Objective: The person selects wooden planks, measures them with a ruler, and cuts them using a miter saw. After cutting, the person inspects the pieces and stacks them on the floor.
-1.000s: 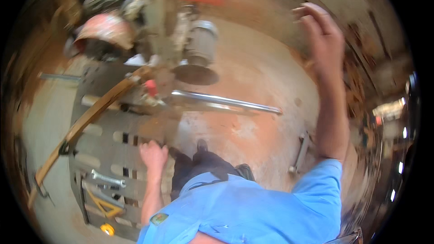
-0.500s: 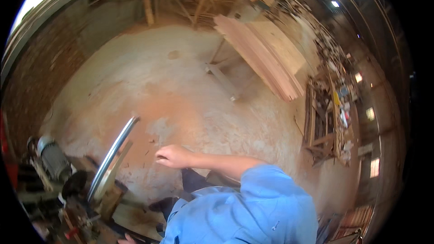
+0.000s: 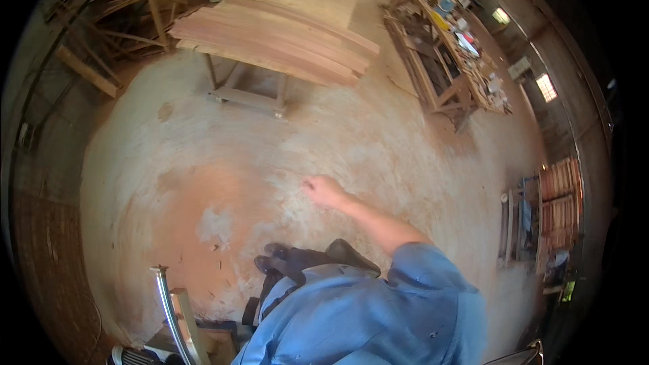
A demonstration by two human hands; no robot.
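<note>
1. The right hand swings free over the dusty floor, holding nothing; whether its fingers are curled or spread I cannot tell.
2. The left hand is not visible.
3. The stack of boards rests on a stand well ahead; walking seems the step, and reaching it needs more steps forward.

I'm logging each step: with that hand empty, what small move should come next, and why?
Probably a step toward the stacked boards on the stand. The right hand holds nothing, fingers loosely curled, swung out over bare floor, and the boards lie ahead, well apart.
</note>
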